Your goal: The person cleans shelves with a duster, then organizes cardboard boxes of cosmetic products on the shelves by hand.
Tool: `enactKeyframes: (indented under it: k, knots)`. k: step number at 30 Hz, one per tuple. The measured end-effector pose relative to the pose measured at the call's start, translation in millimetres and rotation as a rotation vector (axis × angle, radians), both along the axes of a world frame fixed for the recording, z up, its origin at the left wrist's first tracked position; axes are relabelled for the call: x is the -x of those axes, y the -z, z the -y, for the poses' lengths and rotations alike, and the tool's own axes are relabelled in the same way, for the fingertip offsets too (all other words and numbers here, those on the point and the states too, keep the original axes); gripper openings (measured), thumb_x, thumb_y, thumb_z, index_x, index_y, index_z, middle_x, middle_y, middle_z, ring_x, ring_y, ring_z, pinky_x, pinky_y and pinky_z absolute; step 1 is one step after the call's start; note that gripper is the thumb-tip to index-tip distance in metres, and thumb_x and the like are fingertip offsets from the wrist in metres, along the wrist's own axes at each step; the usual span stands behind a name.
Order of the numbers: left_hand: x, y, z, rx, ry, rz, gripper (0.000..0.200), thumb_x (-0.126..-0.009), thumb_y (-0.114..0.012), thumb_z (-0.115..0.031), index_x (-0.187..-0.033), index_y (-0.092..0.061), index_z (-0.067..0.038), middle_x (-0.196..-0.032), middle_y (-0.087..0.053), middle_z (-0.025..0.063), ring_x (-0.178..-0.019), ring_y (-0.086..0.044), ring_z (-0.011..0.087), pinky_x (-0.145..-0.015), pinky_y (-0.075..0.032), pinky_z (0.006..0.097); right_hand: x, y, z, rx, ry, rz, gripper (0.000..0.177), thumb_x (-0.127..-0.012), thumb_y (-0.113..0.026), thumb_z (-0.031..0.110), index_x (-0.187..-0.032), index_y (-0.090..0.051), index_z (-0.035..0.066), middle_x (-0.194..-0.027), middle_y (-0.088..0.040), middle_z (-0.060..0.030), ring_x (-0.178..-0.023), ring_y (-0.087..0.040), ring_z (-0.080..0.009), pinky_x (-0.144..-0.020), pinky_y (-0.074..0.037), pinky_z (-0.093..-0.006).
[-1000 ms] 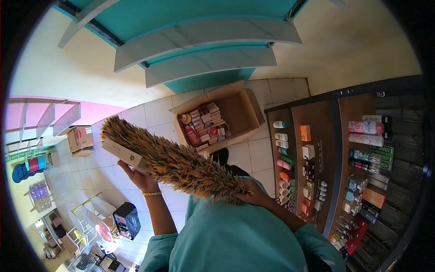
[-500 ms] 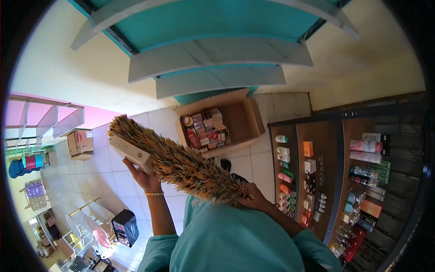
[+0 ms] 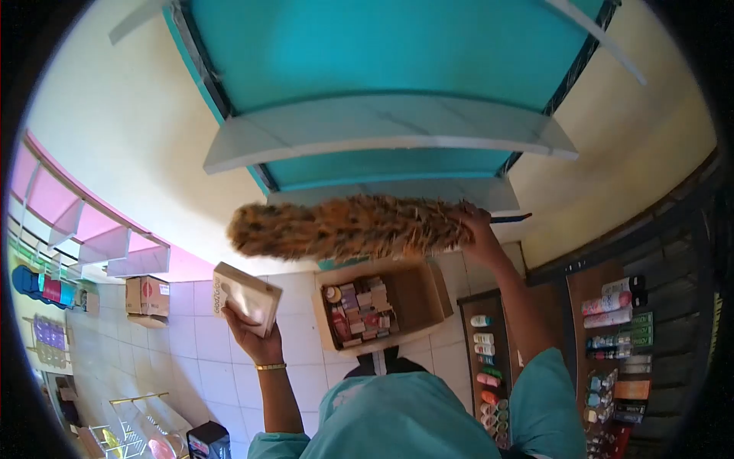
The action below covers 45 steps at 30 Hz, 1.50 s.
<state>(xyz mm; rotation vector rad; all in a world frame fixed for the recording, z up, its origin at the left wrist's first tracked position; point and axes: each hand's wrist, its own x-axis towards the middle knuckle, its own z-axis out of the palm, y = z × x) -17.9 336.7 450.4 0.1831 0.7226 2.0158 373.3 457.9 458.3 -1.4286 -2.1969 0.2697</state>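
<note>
My left hand grips a flat beige box from below, fingers around its lower edge, with printing along its side. A brown and orange feather duster lies level across the view, and my right hand is closed on its handle end; a dark handle tip sticks out to the right. The duster head is just in front of a pale marbled shelf and apart from the beige box.
A higher marbled shelf spans the teal backing. On the tiled floor stands an open carton holding many small boxes. At right is a rack of bottles and jars; at left, a closed carton.
My right hand has risen away from my body with the duster, which has swung from diagonal to level. The box in my left hand has separated from the duster and turned its broad face up.
</note>
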Motion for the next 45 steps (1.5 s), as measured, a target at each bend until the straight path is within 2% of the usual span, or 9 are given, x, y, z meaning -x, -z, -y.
enactKeyframes:
  k: [6,8,10,17,21,30,36,38,45]
  knots:
    - [-1.8,-49.8,-35.5,-0.089,0.133,-0.231,0.017,-0.072,-0.039,-0.018,-0.059,-0.042,-0.007,-0.046,-0.039,0.0053,-0.048,-0.041,0.0163,-0.045,-0.035,0.0257,-15.8,37.2,-123.3,-0.057,-0.104,-0.144,0.037,-0.057,-0.060,0.003,-0.093,-0.056,0.009,-0.066,-0.054,-0.0066,-0.058,-0.049,-0.0196,-0.052,-0.040,-0.0293]
    - [-1.4,-62.2,-53.3,-0.260,0.244,-0.190,0.039,-0.065,-0.043,-0.010,-0.103,-0.044,-0.003,-0.088,-0.050,0.0061,-0.085,-0.050,0.0167,-0.070,-0.045,0.0284,-12.1,52.0,-129.2,-0.211,-0.021,0.217,0.043,-0.061,-0.064,0.015,-0.103,-0.051,0.012,-0.104,-0.047,-0.0118,-0.095,-0.045,-0.0277,-0.081,-0.031,-0.0436]
    - [-37.0,-139.0,-57.7,-0.311,0.243,-0.376,0.041,-0.067,-0.049,-0.008,-0.107,-0.042,-0.002,-0.094,-0.052,0.0070,-0.090,-0.050,0.0157,-0.075,-0.043,0.0276,9.5,8.4,-99.5,-0.132,-0.039,0.234,0.066,-0.065,-0.065,0.028,-0.123,-0.034,0.020,-0.126,-0.029,-0.0106,-0.118,-0.023,-0.0332,-0.088,-0.022,-0.0549]
    - [-64.8,-249.6,-78.3,-0.647,0.365,-0.923,0.038,-0.074,-0.056,-0.003,-0.110,-0.041,-0.002,-0.102,-0.052,0.0066,-0.095,-0.048,0.0120,-0.081,-0.039,0.0270,76.4,-191.5,8.2,0.146,-0.661,-0.640,0.065,-0.069,-0.066,0.017,-0.123,-0.032,0.008,-0.115,-0.042,-0.0121,-0.102,-0.045,-0.0216,-0.082,-0.041,-0.0355]
    - [-97.0,-345.9,-85.3,-0.888,0.312,-0.998,0.037,-0.076,-0.056,-0.004,-0.109,-0.041,0.000,-0.101,-0.054,0.0074,-0.092,-0.050,0.0113,-0.079,-0.041,0.0253,114.2,-309.7,12.4,-0.220,-0.726,-0.939,0.053,-0.072,-0.063,0.008,-0.117,-0.036,0.000,-0.105,-0.048,-0.0074,-0.098,-0.047,-0.0140,-0.077,-0.044,-0.0290]
    - [-24.8,-561.2,-128.3,-0.922,-0.189,-1.278,0.053,-0.069,-0.066,-0.020,-0.110,-0.041,0.000,-0.088,-0.059,0.0087,-0.084,-0.055,0.0142,-0.072,-0.045,0.0269,184.6,-566.9,-23.5,-0.623,-0.550,-0.692,0.057,-0.068,-0.066,0.023,-0.111,-0.037,-0.001,-0.094,-0.054,-0.0150,-0.083,-0.055,-0.0203,-0.070,-0.044,-0.0287]
    - [29.9,-622.7,-183.0,-0.479,-0.037,-1.477,0.054,-0.075,-0.060,-0.023,-0.122,-0.036,-0.011,-0.093,-0.055,0.0084,-0.079,-0.054,0.0180,-0.065,-0.047,0.0317,228.7,-624.4,-82.3,-0.300,-0.443,-0.596,0.049,-0.074,-0.058,0.023,-0.111,-0.035,0.000,-0.100,-0.051,-0.0137,-0.090,-0.051,-0.0229,-0.074,-0.043,-0.0374]
    - [32.2,-614.9,-191.8,-0.510,-0.028,-1.500,0.054,-0.075,-0.058,-0.018,-0.123,-0.034,-0.006,-0.070,-0.053,0.0043,-0.060,-0.051,0.0106,-0.053,-0.045,0.0261,229.5,-626.4,-104.3,-0.212,-0.418,-0.470,0.049,-0.074,-0.058,0.024,-0.111,-0.036,0.000,-0.101,-0.050,-0.0148,-0.089,-0.051,-0.0238,-0.073,-0.043,-0.0380]
    - [39.6,-603.6,-191.3,-0.320,-0.063,-1.820,0.063,-0.067,-0.066,-0.016,-0.120,-0.036,0.001,-0.086,-0.058,0.0093,-0.080,-0.054,0.0146,-0.075,-0.038,0.0242,214.6,-617.0,-105.8,-0.174,-0.308,-0.406,0.055,-0.072,-0.061,0.025,-0.113,-0.036,-0.001,-0.096,-0.053,-0.0139,-0.080,-0.055,-0.0192,-0.070,-0.044,-0.0295]
